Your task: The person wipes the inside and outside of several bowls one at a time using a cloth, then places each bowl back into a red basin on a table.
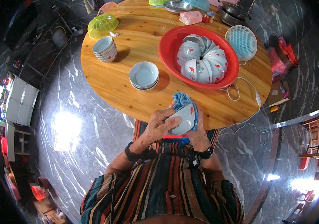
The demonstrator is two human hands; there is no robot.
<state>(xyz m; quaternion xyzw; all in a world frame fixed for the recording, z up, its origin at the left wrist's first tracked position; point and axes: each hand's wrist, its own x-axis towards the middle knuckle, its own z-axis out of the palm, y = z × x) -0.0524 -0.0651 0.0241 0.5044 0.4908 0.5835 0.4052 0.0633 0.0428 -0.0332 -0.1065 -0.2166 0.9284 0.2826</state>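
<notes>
My left hand [161, 123] grips a white floral bowl [184, 119], its thumb on the outer wall; the bowl is tilted. My right hand [200, 126] is on the bowl's far right side, holding a blue patterned cloth [182, 100] against the rim; its fingers are mostly hidden. Beyond my hands, a short stack of bowls [143, 75] sits upright on the round wooden table [109, 86], and a taller stack of bowls [105, 49] stands further left. A large red plastic basin [168, 65] holds several floral bowls [215, 63], many leaning on their sides.
A yellow-green mesh cover [103, 25] lies at the table's far left. A white and blue round basket [241, 42] lies right of the basin, near a white cable [257, 98]. A pink tissue pack [190, 18], metal plates [177, 6] and a dark pan [231, 15] are at the back.
</notes>
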